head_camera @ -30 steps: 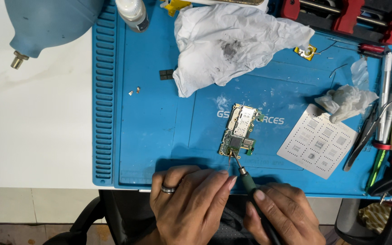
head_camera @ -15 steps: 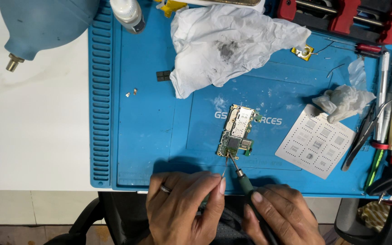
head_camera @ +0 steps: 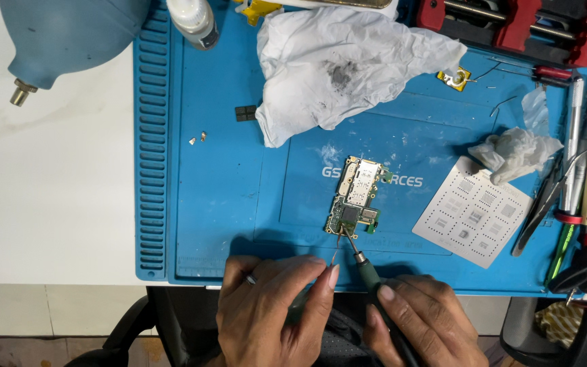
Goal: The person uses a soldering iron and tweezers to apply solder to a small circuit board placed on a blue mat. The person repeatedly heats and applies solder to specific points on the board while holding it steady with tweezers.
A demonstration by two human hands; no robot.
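Observation:
A small green circuit board [head_camera: 358,197] with metal shields lies in the middle of a blue work mat [head_camera: 225,204]. My right hand [head_camera: 422,326] grips a green-handled soldering iron [head_camera: 368,275], its tip resting on the board's near edge. My left hand [head_camera: 273,309], with a ring on one finger, pinches a thin wire [head_camera: 335,253] that points up at the same spot on the board. Both hands rest at the mat's near edge.
A soiled white tissue [head_camera: 341,64] lies beyond the board and a smaller wad [head_camera: 518,149] to the right. A metal stencil sheet [head_camera: 473,211] sits right of the board. Tweezers and tools [head_camera: 572,190] line the right side. At the far left are a blue air blower [head_camera: 69,34] and a bottle [head_camera: 195,20].
Both hands stay almost in place at the board's near edge. My left fingers have shifted a little, and the thin wire now shows beside the iron's tip.

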